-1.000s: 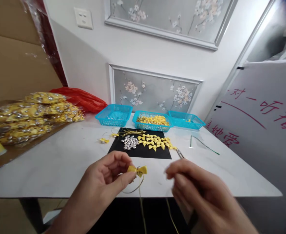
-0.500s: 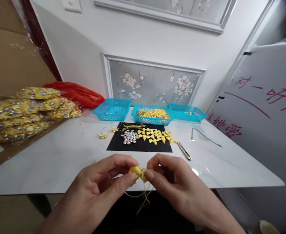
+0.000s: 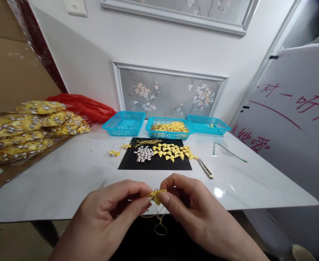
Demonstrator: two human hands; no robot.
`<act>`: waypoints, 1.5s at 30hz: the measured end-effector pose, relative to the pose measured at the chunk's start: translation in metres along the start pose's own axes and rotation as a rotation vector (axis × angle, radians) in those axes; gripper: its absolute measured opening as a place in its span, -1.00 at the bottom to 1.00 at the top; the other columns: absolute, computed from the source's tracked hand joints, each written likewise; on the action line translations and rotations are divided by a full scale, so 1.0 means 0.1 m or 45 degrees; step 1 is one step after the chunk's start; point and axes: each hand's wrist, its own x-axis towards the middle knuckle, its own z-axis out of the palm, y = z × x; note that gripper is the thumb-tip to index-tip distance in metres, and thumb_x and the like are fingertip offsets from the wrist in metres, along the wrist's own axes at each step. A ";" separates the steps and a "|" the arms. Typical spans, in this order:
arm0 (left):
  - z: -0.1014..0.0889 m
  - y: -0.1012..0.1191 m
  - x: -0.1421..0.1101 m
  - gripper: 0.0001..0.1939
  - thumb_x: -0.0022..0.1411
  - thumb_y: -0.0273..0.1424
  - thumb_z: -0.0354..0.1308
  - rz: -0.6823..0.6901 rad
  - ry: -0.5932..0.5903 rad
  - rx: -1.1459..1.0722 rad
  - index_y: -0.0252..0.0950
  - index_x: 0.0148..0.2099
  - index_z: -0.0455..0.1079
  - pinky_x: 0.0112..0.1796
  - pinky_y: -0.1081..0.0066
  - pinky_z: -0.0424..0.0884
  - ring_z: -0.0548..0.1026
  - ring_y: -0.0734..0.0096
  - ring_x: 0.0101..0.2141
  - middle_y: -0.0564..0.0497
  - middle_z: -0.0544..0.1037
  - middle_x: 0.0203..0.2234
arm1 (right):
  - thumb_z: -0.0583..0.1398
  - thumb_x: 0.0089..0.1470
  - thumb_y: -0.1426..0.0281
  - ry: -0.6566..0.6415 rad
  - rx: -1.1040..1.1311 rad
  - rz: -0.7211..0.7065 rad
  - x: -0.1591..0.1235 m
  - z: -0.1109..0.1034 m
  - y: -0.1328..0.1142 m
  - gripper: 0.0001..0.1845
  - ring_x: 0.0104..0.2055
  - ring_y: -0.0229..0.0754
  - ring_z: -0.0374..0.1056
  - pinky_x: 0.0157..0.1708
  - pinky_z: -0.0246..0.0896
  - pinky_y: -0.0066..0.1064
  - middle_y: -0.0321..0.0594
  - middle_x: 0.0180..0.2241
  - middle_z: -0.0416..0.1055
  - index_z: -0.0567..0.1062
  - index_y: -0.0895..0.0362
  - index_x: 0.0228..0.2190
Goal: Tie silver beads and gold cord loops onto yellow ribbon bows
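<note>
Above the table's front edge, my left hand (image 3: 116, 214) and my right hand (image 3: 192, 210) pinch a small yellow ribbon piece (image 3: 156, 198) between thumbs and fingertips, one from each side. A thin yellow cord (image 3: 160, 221) hangs below it and ends in a loop. Fingers cover much of the ribbon piece. Beyond my hands a black mat (image 3: 154, 166) bears a cluster of silver beads (image 3: 143, 154), folded yellow ribbon pieces (image 3: 171, 151) in rows and a bundle of yellow cords (image 3: 146, 143). Two yellow pieces with cord (image 3: 114, 153) lie left of the mat.
A cutter knife (image 3: 205, 168) lies right of the mat, near a bent green strip (image 3: 230, 152). Along the wall stand blue baskets (image 3: 124, 130), the middle one holding yellow pieces (image 3: 171, 127). Bagged yellow pieces (image 3: 26, 127) and a red plastic bag (image 3: 83, 108) sit at left.
The yellow ribbon piece has turned between my fingers and shows less of its left side. Its cord now hangs in a rounder loop. The view has shifted slightly.
</note>
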 end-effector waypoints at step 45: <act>-0.04 0.00 0.04 -0.67 0.34 -0.12 0.07 -0.473 -0.390 -0.088 -0.17 -0.41 0.38 -0.42 0.48 0.38 0.45 0.36 -0.45 0.12 0.45 -0.55 | 0.16 0.20 0.39 -0.135 0.015 0.015 0.16 -0.02 0.10 -0.90 -0.50 -0.34 0.07 -0.55 -0.09 -0.48 -0.44 -0.54 0.23 0.40 0.12 -0.38</act>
